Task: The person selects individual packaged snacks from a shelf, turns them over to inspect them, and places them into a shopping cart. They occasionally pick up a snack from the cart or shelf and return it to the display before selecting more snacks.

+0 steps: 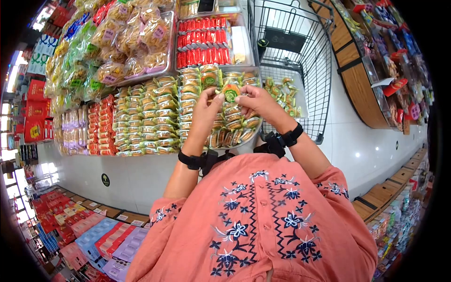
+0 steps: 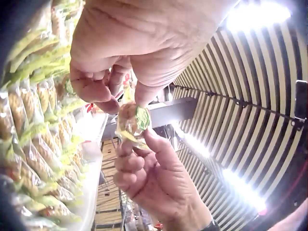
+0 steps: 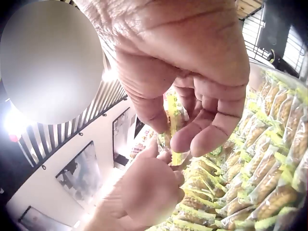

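Note:
Between both hands is a small wrapped round cookie (image 1: 230, 93) with a green printed label, held over the display. My left hand (image 1: 206, 111) pinches its left edge with thumb and fingers. On the opposite edge, my right hand (image 1: 264, 104) pinches the wrapper. In the left wrist view, the golden cookie (image 2: 127, 113) shows through clear film, its label facing the right thumb. The right wrist view shows the packet's yellow-green wrapper (image 3: 174, 122) mostly hidden by fingers. Below the hands lie rows of similar wrapped cookies (image 1: 148, 117).
A bin of red packets (image 1: 203, 41) sits beyond the hands, and large bags of snacks (image 1: 127, 37) are piled left of it. A black wire shopping cart (image 1: 324, 89) stands at the right. Farther right is a wooden shelf unit (image 1: 359, 82).

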